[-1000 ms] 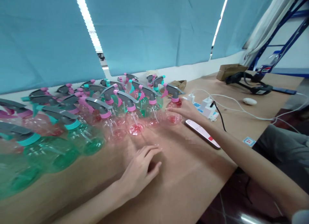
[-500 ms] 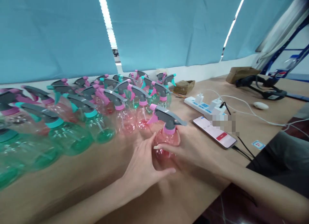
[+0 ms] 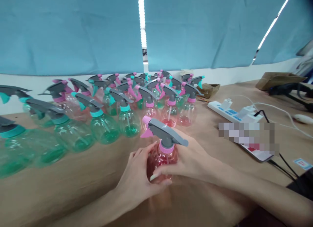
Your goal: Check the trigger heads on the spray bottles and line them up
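A pink spray bottle with a grey trigger head stands upright between my hands at the table's near middle. My left hand wraps its left side, thumb across the lower front. From the right, my right hand grips the same bottle, with its thumb over the front and its other fingers hidden behind. Just beyond stand more pink spray bottles, and a green spray bottle is to their left. The held bottle's base is partly covered by my fingers.
Several green and pink spray bottles crowd the left and back of the table. At right lie a white power strip with plugs, a phone, cables and a white mouse. A cardboard box sits near the wall.
The view has turned left, shifting the surroundings rightward. The held bottle is nearer to me, with both hands on it, and my left thumb has closed in against its front.
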### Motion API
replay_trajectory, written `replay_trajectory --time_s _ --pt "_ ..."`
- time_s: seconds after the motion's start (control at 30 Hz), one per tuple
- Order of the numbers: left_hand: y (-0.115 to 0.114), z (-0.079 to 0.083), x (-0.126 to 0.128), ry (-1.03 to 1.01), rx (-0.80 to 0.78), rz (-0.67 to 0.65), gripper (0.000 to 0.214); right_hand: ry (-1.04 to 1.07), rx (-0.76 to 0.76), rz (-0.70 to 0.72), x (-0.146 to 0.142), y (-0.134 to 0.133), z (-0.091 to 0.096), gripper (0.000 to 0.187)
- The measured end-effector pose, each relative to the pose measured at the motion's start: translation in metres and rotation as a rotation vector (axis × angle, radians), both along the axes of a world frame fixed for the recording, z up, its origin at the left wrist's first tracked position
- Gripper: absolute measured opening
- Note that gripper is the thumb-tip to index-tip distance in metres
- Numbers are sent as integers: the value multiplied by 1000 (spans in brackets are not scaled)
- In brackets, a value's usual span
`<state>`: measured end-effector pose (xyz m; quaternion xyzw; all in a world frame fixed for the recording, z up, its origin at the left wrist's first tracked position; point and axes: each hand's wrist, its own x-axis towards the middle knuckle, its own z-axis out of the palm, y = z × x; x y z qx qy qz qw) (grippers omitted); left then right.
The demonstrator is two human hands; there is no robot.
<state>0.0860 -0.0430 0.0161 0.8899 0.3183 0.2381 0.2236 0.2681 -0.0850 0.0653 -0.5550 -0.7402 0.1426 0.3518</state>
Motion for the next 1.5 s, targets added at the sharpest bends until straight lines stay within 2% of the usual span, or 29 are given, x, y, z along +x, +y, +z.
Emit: replay_trajectory --time_s 0.13,0.2,0.37,0.67,0.77,0.97,1.13,1.27,1.5 --pt "7 4 -8 29 11 -6 60 350 -184 171 -9 18 8 52" --pt "9 5 -10 24 29 -12 54 451 -205 231 -14 25 13 51" --pt "14 6 -17 2 12 -73 50 467 -96 246 -31 30 26 28" --pt "21 6 -21 -12 37 -155 68 546 -207 298 -42 30 28 21" --pt "19 7 -21 -35 16 -153 76 450 -222 310 -43 30 31 12" --pt "21 -2 -24 9 -16 -167 76 358 -132 258 -30 36 17 27" --pt "34 -16 -33 217 123 -137 72 384 79 137 -14 46 9 11" --pt "43 -24 -41 311 216 -75 69 463 -29 151 -4 51 4 19" --pt "44 -27 -42 339 279 -82 63 436 -130 168 7 51 -10 37"
